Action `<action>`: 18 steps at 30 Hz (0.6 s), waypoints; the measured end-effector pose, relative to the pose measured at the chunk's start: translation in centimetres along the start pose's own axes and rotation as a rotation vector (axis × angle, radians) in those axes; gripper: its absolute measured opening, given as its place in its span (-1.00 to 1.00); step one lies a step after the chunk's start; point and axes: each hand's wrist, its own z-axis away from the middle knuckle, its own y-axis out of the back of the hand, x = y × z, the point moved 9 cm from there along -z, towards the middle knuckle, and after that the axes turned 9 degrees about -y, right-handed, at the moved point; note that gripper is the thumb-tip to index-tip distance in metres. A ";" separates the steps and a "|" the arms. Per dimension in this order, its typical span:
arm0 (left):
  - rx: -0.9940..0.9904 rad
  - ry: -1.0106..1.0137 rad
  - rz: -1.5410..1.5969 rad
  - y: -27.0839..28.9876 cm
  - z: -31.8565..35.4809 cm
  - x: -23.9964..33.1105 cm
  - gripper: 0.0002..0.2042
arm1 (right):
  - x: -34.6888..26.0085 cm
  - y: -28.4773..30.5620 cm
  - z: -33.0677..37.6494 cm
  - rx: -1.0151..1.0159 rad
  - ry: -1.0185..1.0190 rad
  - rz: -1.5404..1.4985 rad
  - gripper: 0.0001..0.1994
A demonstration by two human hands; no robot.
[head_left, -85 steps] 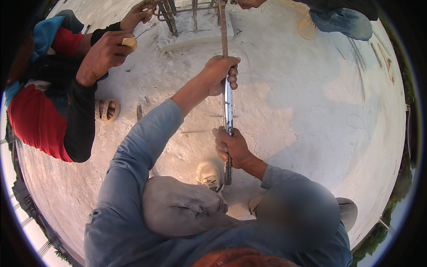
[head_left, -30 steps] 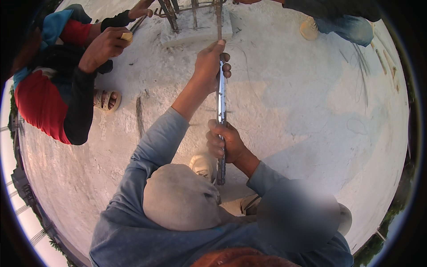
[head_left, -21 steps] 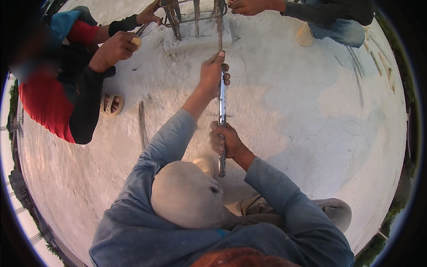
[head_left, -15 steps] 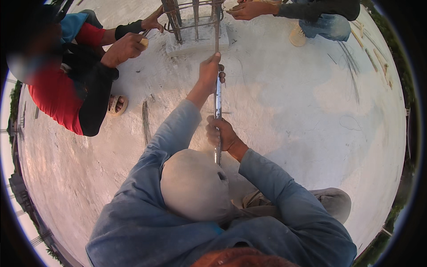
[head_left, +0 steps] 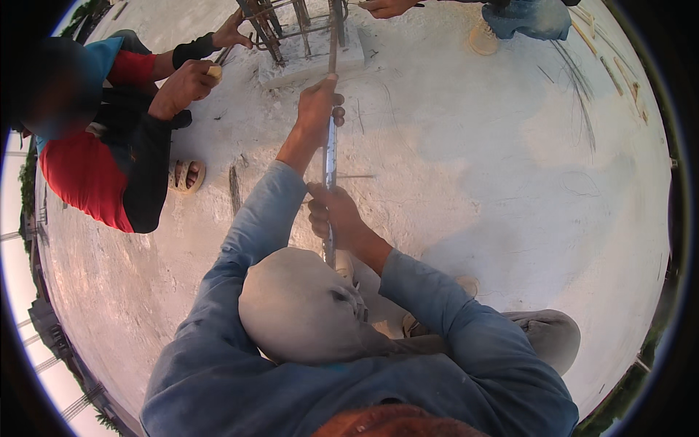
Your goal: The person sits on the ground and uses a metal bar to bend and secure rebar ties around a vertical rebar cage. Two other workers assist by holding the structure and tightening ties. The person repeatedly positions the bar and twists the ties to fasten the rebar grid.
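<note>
A long silvery metal pipe [head_left: 330,156] runs away from me, between my knees and a steel rebar cage [head_left: 298,30]. My left hand [head_left: 317,105] is wrapped around its far part, close to where a rusty brown rod [head_left: 333,51] reaches on to the cage. The hand hides how pipe and rod meet. Nearer to me, my right hand [head_left: 338,217] grips the same pipe with its fingers curled round it. The pipe's near end shows just beyond my bent left knee.
At left squats a co-worker in a red and black sleeve [head_left: 84,178], one hand by the cage, the other [head_left: 186,86] around something yellowish. Another co-worker's hand [head_left: 389,7] is at the top. Thin wires [head_left: 575,84] and sticks [head_left: 611,76] lie far right on the concrete floor [head_left: 473,182].
Both hands and the pipe sit further left, still gripped in the same way. The whole view has shifted, so the cage and co-workers appear higher and further left.
</note>
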 end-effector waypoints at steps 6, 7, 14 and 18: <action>-0.126 -0.007 -0.015 1.9 -0.6 0.3 -0.56 | 1.6 -1.5 -2.8 0.190 0.019 0.055 -0.66; -0.145 -0.009 -0.008 2.0 -0.8 0.4 -0.55 | 1.5 -1.8 -3.0 0.181 0.041 0.063 -0.65; -0.213 0.010 0.005 2.7 -0.9 1.0 -0.55 | 2.2 -3.3 -4.2 0.306 0.071 0.141 -0.63; -0.220 0.019 -0.008 3.4 -1.1 1.1 -0.54 | 2.6 -4.0 -5.2 0.322 0.106 0.107 -0.63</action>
